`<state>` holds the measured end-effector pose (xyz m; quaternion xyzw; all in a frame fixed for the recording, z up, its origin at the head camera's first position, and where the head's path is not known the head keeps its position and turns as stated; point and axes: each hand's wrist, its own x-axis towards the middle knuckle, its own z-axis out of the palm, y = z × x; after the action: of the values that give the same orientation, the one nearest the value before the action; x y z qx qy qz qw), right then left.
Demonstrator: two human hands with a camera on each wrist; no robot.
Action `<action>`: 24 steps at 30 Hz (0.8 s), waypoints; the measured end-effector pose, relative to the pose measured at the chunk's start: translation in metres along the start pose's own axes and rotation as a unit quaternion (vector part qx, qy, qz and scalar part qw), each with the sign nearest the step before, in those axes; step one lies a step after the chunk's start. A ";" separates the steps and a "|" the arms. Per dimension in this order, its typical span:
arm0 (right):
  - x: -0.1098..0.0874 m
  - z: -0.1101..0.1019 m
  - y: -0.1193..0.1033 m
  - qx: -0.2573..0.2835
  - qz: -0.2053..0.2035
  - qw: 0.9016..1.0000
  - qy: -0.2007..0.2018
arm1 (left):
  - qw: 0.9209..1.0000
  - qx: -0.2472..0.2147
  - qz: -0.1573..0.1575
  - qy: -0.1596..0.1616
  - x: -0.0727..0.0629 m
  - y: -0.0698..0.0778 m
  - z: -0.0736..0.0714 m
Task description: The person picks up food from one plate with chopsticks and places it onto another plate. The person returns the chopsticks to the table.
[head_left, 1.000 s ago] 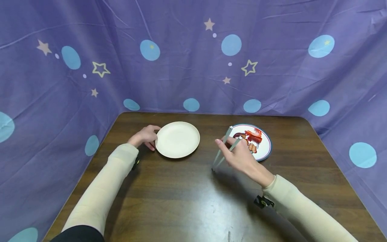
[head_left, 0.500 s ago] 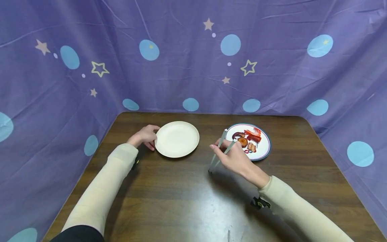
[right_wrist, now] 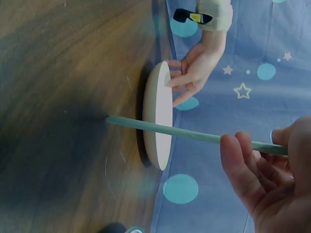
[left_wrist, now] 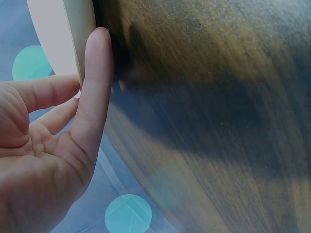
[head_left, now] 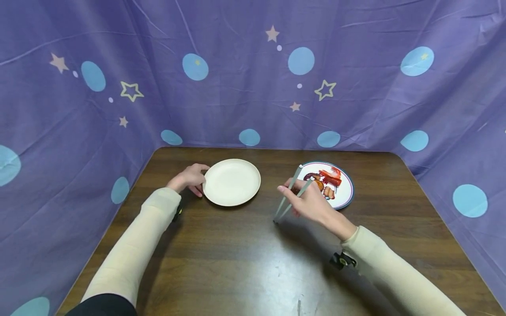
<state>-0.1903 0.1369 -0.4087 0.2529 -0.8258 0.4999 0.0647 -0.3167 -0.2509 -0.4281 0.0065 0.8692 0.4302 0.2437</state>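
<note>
A plain cream plate (head_left: 232, 182) lies on the table, left of centre. At its left rim, my left hand (head_left: 191, 177) holds the edge between thumb and fingers; the left wrist view has the thumb (left_wrist: 97, 82) along the outer side of the rim. My right hand (head_left: 310, 202) grips a pair of pale green chopsticks (head_left: 287, 196), slanting down to the left. Their tips come together at or just above the wood, with nothing between them. In the right wrist view only one chopstick (right_wrist: 170, 130) shows clearly, crossing in front of the plate.
Behind the right hand sits a white plate with a blue rim (head_left: 347, 195), bearing several food-like pieces (head_left: 331, 177) in red and brown, partly covered by the hand. Brown wooden table (head_left: 237, 254) stretches toward me. A purple curtain (head_left: 237, 109) hangs around its back and sides.
The right hand and chopsticks drifted a little left, then slightly back to the right, staying low over the wood. The left hand and both plates have kept their places.
</note>
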 end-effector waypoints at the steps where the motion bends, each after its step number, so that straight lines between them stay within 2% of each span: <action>1: 0.001 -0.002 0.001 0.005 0.005 1.000 0.003 | 1.000 0.000 0.000 0.000 0.000 0.000 0.000; 7: 0.007 -0.012 0.004 0.041 0.062 0.997 0.023 | 1.000 -0.003 0.000 -0.002 -0.002 0.001 0.000; 10: 0.010 -0.017 0.005 0.064 0.078 0.995 0.026 | 1.000 -0.002 0.000 -0.002 -0.002 0.000 0.000; 17: 0.020 -0.031 0.013 0.125 0.074 0.989 0.027 | 1.000 -0.002 -0.002 0.001 0.001 0.000 0.000; 20: 0.025 -0.037 0.017 0.162 0.082 0.983 0.033 | 1.000 -0.001 -0.001 0.007 0.001 0.000 0.001; 24: 0.027 -0.043 0.022 0.178 0.098 0.978 0.038 | 1.000 0.001 -0.004 0.004 0.002 -0.001 0.002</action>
<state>-0.2309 0.1724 -0.3954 0.1590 -0.7417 0.6517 0.0002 -0.3178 -0.2495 -0.4303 0.0015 0.8705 0.4285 0.2421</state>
